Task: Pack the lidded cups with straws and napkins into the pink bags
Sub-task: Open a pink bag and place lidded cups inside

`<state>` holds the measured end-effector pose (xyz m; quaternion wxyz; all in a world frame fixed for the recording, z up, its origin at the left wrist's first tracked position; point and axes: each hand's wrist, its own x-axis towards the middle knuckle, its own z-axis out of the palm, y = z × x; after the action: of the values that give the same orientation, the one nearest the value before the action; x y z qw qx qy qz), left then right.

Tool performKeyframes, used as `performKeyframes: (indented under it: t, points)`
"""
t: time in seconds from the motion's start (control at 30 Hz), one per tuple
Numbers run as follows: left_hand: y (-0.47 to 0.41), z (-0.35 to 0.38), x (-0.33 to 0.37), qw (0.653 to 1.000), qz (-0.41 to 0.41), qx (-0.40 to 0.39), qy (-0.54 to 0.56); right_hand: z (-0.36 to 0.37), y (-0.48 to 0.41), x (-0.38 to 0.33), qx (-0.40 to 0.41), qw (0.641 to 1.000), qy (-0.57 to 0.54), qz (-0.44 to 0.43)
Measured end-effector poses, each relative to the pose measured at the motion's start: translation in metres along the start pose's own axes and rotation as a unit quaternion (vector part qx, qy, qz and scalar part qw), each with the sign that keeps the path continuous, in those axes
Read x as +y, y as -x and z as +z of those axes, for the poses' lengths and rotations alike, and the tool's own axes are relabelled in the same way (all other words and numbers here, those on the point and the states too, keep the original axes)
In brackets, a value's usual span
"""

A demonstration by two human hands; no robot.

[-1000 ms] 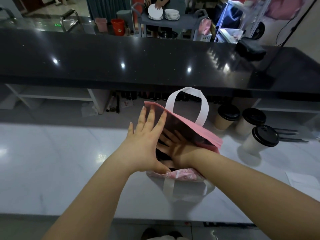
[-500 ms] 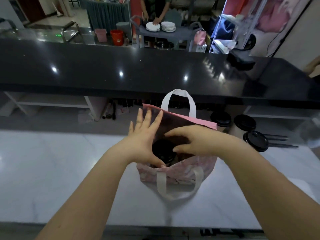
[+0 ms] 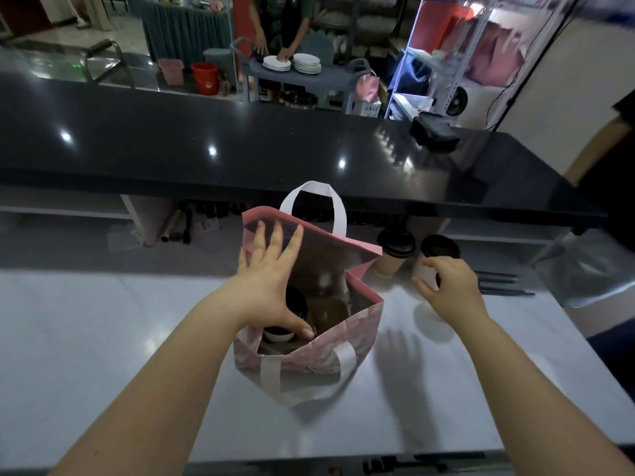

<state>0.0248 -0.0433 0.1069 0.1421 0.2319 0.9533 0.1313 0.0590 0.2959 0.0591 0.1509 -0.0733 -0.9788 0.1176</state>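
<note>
The pink bag (image 3: 319,352) with white handles stands open in the middle of the white counter. My left hand (image 3: 271,286) is spread flat against its left inner wall, thumb down by a black-lidded cup (image 3: 298,302) inside the bag. To the right of the bag stand two paper cups with black lids, a left cup (image 3: 395,243) and a right cup (image 3: 439,247). My right hand (image 3: 450,290) curls round a third cup just in front of them and hides most of it. Black straws (image 3: 498,285) lie on the counter beyond that hand.
A raised black counter (image 3: 275,149) runs across behind the bag. A clear plastic bag (image 3: 584,269) sits at the right edge. A person sorts plates at a cart (image 3: 292,63) in the back; another person's arm (image 3: 591,156) shows at far right.
My right hand has come out of the bag and moved right to the cups. My left hand stays spread inside the bag. A cup now shows inside the bag.
</note>
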Motion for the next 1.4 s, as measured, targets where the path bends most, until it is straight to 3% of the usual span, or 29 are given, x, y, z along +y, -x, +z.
performKeyframes:
  t: [0.17,0.3,0.53,0.67,0.8,0.93,1.03,1.13,1.27,1.4]
  points:
    - [0.002,0.0,-0.005,1.0,-0.014,0.013,0.0,0.041,-0.02,0.036,-0.121,0.967,0.191,0.118]
    - [0.003,-0.002,-0.008,0.999,-0.021,0.02,-0.015,0.056,-0.032,0.051,-0.168,0.94,0.175,0.239]
    - [0.003,-0.002,-0.011,0.999,-0.028,0.025,-0.039,0.056,-0.02,0.041,-0.134,0.952,0.133,0.24]
    - [0.003,-0.002,-0.011,0.999,-0.025,0.019,-0.043,0.025,-0.005,0.012,-0.068,0.975,0.112,0.182]
    - [0.001,-0.002,-0.009,0.999,-0.021,0.014,-0.047,-0.032,0.0,-0.041,0.048,0.998,-0.025,0.042]
    - [0.0,-0.003,-0.007,0.999,-0.013,0.006,-0.049,-0.099,-0.002,-0.106,0.156,0.974,-0.134,-0.092]
    - [0.001,-0.004,-0.006,0.999,-0.015,0.005,-0.037,-0.128,0.0,-0.15,0.186,0.95,-0.188,-0.165]
    - [0.002,-0.006,-0.005,0.999,-0.012,0.011,-0.033,-0.123,0.011,-0.184,0.124,0.947,-0.208,-0.211]
    - [0.007,-0.009,-0.012,0.999,-0.026,0.014,-0.026,-0.073,0.029,-0.199,0.002,0.967,-0.14,-0.214]
    - [0.014,-0.009,-0.018,0.999,-0.015,0.018,-0.027,-0.039,0.032,-0.189,-0.058,0.947,-0.08,-0.307]
